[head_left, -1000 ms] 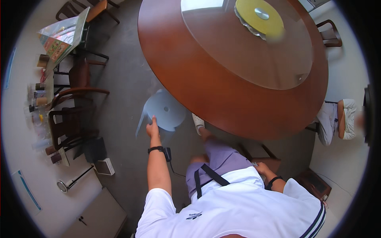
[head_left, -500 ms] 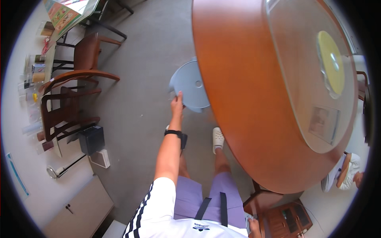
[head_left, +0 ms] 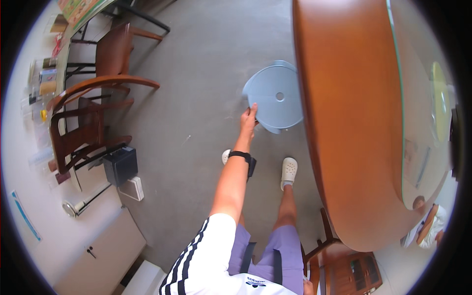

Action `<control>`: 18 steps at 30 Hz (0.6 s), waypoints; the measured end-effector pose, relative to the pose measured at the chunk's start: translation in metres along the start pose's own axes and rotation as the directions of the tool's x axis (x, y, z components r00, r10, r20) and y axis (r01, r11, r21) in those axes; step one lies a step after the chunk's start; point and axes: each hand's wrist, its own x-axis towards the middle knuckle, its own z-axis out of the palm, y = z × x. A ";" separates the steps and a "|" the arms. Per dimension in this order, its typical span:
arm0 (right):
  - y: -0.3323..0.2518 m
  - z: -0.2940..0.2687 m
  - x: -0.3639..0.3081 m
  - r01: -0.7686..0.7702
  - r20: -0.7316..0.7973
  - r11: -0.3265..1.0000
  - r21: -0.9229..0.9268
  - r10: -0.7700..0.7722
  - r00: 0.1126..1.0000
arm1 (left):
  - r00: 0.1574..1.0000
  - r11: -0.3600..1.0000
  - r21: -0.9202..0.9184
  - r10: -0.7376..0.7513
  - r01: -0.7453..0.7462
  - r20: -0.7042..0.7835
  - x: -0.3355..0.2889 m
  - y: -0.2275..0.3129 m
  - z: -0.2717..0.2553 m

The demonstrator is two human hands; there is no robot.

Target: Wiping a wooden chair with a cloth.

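My left hand (head_left: 249, 120) grips the near-left rim of a light blue-grey round stool (head_left: 279, 86), thumb on top and the other fingers curled out of sight beneath. The stool's flat seat has a small hole at its centre. Its right edge meets the edge of the brown wooden table (head_left: 354, 123) in the picture. At the bottom of the view, beside my purple shorts, only a bit of my right hand (head_left: 308, 286) shows; its fingers are hidden.
Brown wooden chairs (head_left: 113, 51) line the left side, near a black box (head_left: 120, 166) and a white cabinet (head_left: 105, 250). A chair (head_left: 327, 250) stands by the table's near end. Another person (head_left: 432, 226) sits at far right.
My left hand and the stool show farther right in the picture, as does the table. More of the stool's seat shows beside the table edge. My right hand has sunk mostly out of view.
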 end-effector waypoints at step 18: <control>-0.239 -0.040 0.000 0.351 -0.421 0.936 0.007 -0.316 0.850 | 0.988 0.982 0.115 -0.154 0.152 0.006 -0.031 -0.006 -0.032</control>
